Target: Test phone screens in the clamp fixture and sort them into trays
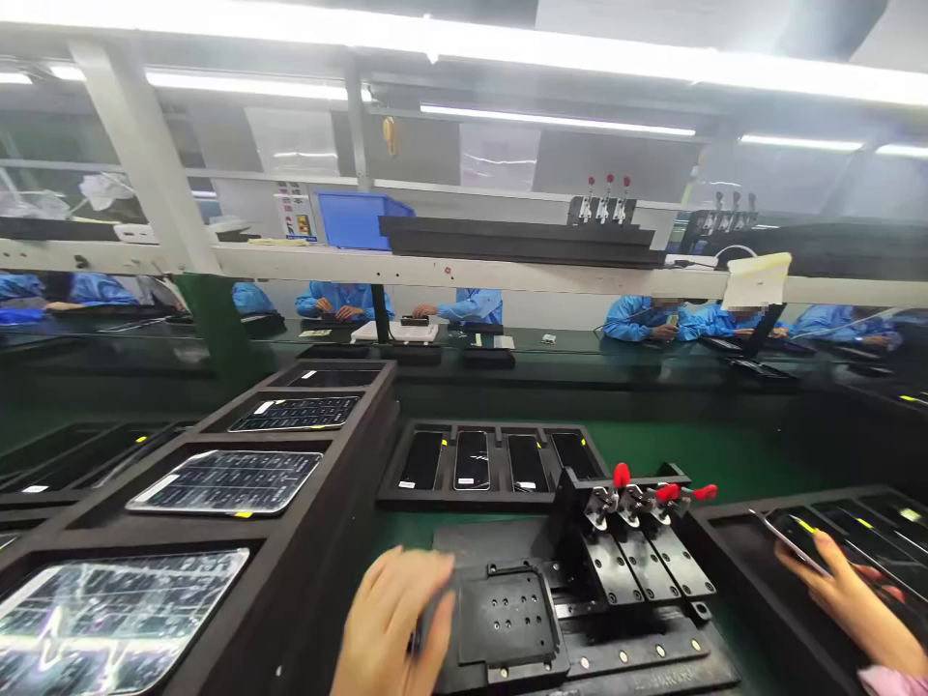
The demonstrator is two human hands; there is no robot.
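Note:
My left hand (395, 623) is at the bottom centre, fingers curled against the left edge of a black fixture plate (504, 619) with small holes. It seems to press or grip that edge. Behind the plate stand three toggle clamps with red handles (656, 498). My right hand (848, 590) is at the lower right, over a black tray (732, 551), pinching a thin dark phone screen (790, 541) by its edge.
A black tray with several dark phone panels (471, 459) lies behind the fixture. A tall stack of trays with glossy panels (232, 478) fills the left. Across a green conveyor (725, 454) sit people in blue coats (652, 319). Shelves hang overhead.

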